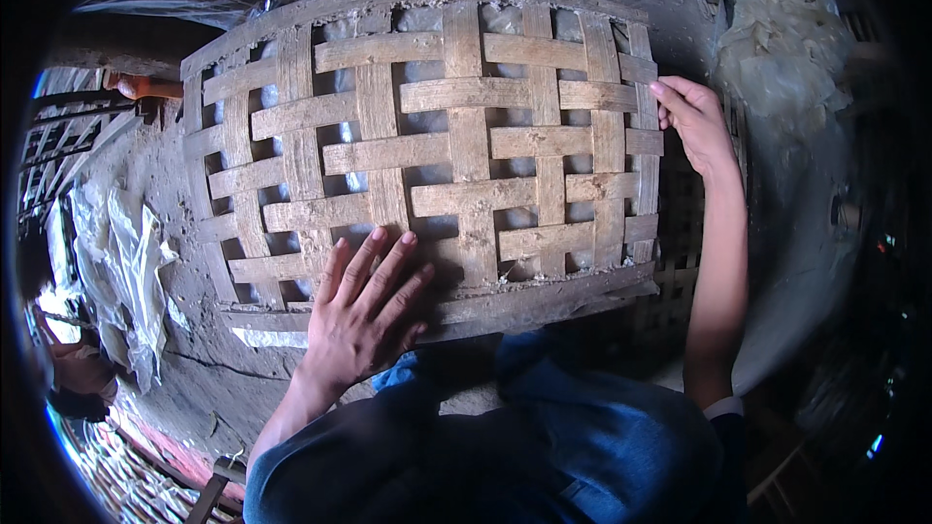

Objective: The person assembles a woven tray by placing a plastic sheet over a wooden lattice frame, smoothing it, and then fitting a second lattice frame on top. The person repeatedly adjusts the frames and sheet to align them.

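Observation:
A large woven bamboo panel (pixel 456 146), made of wide flat strips crossing each other with gaps between them, lies in front of me over my lap. My left hand (pixel 364 315) rests flat on its near edge, fingers spread. My right hand (pixel 694 121) touches the panel's right edge with its fingertips, fingers curled a little. Neither hand holds anything. White material shows through the gaps.
Crumpled clear plastic sheeting (pixel 126 262) lies on the dusty ground at the left. More pale sheeting (pixel 777 39) is piled at the upper right. Another lattice panel (pixel 680 233) shows under the right edge. My blue trousers (pixel 544 446) fill the bottom.

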The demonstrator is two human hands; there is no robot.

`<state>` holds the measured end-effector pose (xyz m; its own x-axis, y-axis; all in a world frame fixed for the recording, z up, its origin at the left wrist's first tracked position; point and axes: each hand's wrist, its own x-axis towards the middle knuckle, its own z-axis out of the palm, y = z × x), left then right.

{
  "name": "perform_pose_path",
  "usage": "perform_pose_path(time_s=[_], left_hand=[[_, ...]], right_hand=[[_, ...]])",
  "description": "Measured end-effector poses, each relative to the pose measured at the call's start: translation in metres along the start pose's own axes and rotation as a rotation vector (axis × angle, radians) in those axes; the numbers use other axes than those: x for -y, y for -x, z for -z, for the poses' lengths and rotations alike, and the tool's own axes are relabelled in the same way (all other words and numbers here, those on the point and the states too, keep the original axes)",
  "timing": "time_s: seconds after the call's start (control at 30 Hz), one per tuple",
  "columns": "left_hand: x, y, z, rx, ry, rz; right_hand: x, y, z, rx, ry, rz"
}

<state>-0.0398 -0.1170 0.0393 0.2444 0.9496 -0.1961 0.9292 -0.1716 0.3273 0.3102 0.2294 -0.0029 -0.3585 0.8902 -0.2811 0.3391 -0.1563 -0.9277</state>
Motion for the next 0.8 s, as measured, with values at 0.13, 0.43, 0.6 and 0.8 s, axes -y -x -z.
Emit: perform_pose_path(time_s=[0.13, 0.43, 0.6, 0.8], left_hand=[[0.000, 0.000, -0.001, 0.006, 0.005, 0.006], [-0.001, -0.001, 0.000, -0.011, 0.019, 0.016], [0.002, -0.001, -0.001, -0.022, 0.059, 0.002], [0.003, 0.002, -0.008, -0.048, 0.065, -0.021]], right_hand=[[-0.010, 0.000, 0.001, -0.074, 0.230, 0.132], [-0.014, -0.019, 0.025, -0.216, -0.018, 0.071], [0.014, -0.025, 0.031, -0.509, 0.204, 0.199], [0.051, -0.011, -0.030, -0.443, 0.876, 0.712]])
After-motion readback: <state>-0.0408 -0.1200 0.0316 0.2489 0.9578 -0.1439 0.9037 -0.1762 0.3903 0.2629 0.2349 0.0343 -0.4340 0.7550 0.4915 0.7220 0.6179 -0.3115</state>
